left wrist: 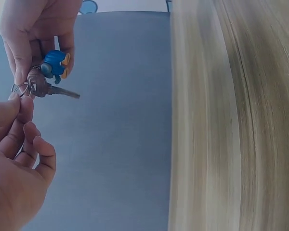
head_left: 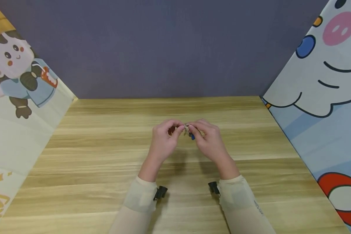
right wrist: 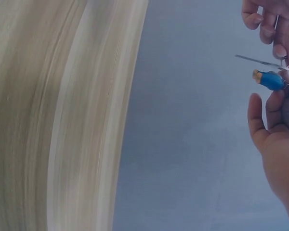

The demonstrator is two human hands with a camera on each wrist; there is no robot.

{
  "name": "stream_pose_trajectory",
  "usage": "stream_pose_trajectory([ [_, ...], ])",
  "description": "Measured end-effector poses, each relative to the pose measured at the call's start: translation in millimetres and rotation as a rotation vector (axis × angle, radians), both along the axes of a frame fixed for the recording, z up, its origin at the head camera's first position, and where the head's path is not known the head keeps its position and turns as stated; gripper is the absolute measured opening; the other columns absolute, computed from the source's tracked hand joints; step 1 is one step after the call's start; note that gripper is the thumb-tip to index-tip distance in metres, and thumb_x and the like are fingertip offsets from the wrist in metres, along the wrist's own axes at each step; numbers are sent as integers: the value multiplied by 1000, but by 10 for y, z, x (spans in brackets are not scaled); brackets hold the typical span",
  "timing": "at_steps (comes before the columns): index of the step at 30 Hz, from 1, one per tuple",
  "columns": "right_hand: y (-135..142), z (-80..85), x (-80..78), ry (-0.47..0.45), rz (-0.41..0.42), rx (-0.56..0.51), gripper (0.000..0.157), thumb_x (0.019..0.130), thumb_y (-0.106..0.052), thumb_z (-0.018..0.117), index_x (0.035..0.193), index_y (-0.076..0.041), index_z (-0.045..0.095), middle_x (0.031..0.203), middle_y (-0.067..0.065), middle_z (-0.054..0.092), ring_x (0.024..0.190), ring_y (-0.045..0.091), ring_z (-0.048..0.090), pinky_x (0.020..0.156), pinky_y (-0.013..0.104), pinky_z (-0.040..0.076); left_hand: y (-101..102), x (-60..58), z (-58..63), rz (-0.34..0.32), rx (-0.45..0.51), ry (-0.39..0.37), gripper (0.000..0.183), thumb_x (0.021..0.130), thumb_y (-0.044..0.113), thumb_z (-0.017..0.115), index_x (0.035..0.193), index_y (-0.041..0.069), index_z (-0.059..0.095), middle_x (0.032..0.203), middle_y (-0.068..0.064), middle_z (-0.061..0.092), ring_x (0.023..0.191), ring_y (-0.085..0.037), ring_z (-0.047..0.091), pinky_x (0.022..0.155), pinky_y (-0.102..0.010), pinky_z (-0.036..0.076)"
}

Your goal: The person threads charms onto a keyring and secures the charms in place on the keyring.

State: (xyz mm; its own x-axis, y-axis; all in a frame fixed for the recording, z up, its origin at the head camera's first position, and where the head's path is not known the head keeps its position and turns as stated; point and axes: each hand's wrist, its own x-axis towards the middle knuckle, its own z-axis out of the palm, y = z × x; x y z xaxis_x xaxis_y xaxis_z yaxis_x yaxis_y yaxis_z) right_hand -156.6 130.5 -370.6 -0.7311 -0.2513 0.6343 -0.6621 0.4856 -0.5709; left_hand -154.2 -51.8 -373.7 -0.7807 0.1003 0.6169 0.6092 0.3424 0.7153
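Note:
Above the table, my left hand (head_left: pixel 164 139) and right hand (head_left: pixel 209 139) meet fingertip to fingertip at a small metal key ring (left wrist: pixel 20 90). Thumb and forefinger of the left hand pinch one side of the ring, while the right hand's fingertips pinch it from the other side. From the ring hangs a key (left wrist: pixel 62 92) with a brownish head, its blade pointing away from the hands. A small blue figurine charm (left wrist: pixel 54 61) with yellow-orange feet dangles beside the key, close to the right fingers. Fingertips partly hide the ring.
Beneath the hands lies a wood-grain table (head_left: pixel 105 182). A dark grey-blue panel (head_left: pixel 169 48) stands along its far edge. Printed cartoon panels flank it, the left panel (head_left: pixel 20 136) and the right panel (head_left: pixel 324 136). Black camera mounts sit on both wrists.

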Motion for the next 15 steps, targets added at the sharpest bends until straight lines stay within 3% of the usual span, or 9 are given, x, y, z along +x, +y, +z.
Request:
stream_pose_trajectory([
  [8,-34,5,-23,26,23,-35,12,99,-1,71,106,0,81,92,11,78,84,22,72,76,32,60,-20,13,35,-38,131,-190,10,101,8,72,96,1,75,88,-12,76,73,-14,60,67,-20,50],
  [15,-52,-33,22,6,18,-56,11,99,0,72,105,1,81,93,11,79,84,22,72,76,29,60,-14,39,-22,-30,164,-264,7,101,7,73,97,1,75,90,-15,75,77,-15,62,69,-21,52],
])
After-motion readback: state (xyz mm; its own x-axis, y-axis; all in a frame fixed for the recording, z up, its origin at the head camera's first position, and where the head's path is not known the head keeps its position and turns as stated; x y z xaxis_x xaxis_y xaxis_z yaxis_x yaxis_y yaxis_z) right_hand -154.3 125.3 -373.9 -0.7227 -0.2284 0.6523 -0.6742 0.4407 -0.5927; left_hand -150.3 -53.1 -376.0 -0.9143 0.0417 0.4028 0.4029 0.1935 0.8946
